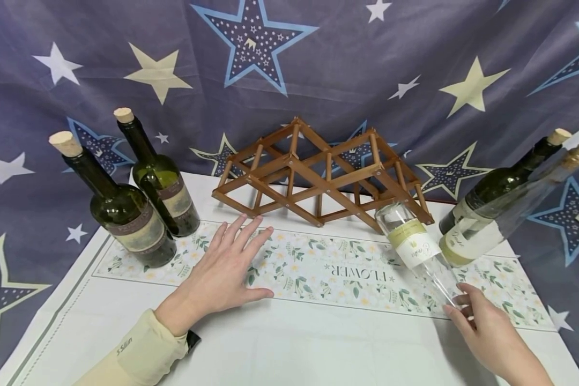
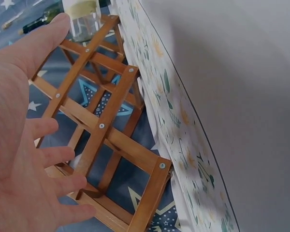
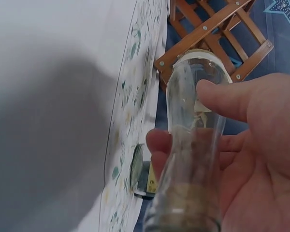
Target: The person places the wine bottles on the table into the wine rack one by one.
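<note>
My right hand (image 1: 494,329) grips a clear glass bottle (image 1: 417,249) by its neck, with fingers beneath and thumb on top. The bottle is tilted, its base pointing to the lower right end of a wooden lattice wine rack (image 1: 329,191). In the right wrist view, the bottle's base (image 3: 200,55) overlaps the rack's slats, and a cork shows inside the neck near the camera. My left hand (image 1: 222,268) holds nothing. Its fingers are spread in front of the rack's left end, and the left wrist view shows them alongside the slats (image 2: 101,125).
Two dark green corked bottles (image 1: 137,230) stand on the left. On the right stand a dark corked bottle (image 1: 506,179) and a clear corked one (image 1: 473,236). A floral runner (image 1: 299,268) crosses the white table (image 1: 318,343). A star-printed curtain (image 1: 342,59) hangs close behind the rack.
</note>
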`<state>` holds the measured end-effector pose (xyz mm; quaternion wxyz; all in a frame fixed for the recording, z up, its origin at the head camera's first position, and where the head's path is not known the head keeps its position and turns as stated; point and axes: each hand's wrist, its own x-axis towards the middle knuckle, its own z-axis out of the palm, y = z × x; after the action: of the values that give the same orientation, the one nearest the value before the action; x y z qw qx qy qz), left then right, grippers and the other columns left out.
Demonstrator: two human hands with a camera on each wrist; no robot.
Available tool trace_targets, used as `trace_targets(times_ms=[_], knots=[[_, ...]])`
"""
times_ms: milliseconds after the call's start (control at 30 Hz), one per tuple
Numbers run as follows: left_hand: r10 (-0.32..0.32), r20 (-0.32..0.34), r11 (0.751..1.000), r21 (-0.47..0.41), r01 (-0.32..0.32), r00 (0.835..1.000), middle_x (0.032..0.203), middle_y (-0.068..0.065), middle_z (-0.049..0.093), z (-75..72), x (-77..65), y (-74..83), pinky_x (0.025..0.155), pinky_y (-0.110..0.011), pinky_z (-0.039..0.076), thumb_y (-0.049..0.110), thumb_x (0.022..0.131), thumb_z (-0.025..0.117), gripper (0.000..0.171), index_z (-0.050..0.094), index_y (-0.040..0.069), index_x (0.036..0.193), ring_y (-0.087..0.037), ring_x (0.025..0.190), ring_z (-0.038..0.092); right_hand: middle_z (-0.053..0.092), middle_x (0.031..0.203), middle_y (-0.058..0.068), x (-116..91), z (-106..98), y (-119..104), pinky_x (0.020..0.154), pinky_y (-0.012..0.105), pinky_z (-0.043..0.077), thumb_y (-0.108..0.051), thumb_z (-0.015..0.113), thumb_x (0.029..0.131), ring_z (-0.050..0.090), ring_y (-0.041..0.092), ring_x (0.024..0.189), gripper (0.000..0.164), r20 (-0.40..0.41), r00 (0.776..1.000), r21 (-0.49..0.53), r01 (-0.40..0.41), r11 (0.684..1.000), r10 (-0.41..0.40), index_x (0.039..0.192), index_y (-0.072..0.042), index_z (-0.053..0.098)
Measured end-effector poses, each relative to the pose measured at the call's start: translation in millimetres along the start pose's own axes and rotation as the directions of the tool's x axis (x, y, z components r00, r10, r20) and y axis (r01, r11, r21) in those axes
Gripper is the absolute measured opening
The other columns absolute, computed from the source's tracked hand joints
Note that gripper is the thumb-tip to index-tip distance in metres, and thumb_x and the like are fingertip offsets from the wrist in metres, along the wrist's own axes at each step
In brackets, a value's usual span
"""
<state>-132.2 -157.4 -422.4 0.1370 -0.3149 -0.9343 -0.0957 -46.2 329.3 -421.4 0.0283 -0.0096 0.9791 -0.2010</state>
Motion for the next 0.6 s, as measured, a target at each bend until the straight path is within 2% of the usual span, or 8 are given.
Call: trace_targets(times_ms=[133, 400, 600], knots=[[0.002, 0.008, 1.000, 0.002, -0.002, 1.000, 0.166, -0.006, 0.010, 0.2, -0.4, -0.2, 0.114, -0.063, 0.015, 0.086, 0.067, 0.062, 0.119, 0.028, 0.020, 0.160, -0.033, 0.151, 0.002, 0.066, 0.102, 0.017, 2, 0, -7, 0.068, 0.043, 0.055, -0.035, 0.056, 0.102, 0.066, 0.023, 0.080, 0.065, 0.048, 0.999, -0.004, -0.025, 1.000, 0.025, 0.137, 0.016, 0.037], [0.000, 0.005, 1.000, -0.006, 0.000, 1.000, 0.165, -0.007, 0.013, -0.1, -1.0, -0.2, 0.114, -0.063, 0.014, 0.084, 0.066, 0.065, 0.119, 0.028, 0.020, 0.159, -0.033, 0.150, 0.003, 0.066, 0.103, 0.009, 7, 0, -21, 0.061, 0.031, 0.051, -0.050, 0.055, 0.099, 0.064, 0.018, 0.084, 0.081, 0.150, 0.985, 0.024, -0.093, 0.995, 0.089, 0.141, 0.015, 0.032], [0.007, 0.004, 1.000, -0.001, -0.007, 1.000, 0.165, -0.009, 0.015, -0.1, -1.4, 0.0, 0.113, -0.063, 0.015, 0.087, 0.067, 0.060, 0.118, 0.028, 0.020, 0.159, -0.033, 0.150, 0.003, 0.067, 0.102, 0.005, 8, 3, -29, 0.063, 0.032, 0.052, -0.054, 0.057, 0.097, 0.064, 0.014, 0.082, 0.080, 0.132, 0.988, 0.049, -0.082, 0.995, 0.075, 0.138, 0.012, 0.038]])
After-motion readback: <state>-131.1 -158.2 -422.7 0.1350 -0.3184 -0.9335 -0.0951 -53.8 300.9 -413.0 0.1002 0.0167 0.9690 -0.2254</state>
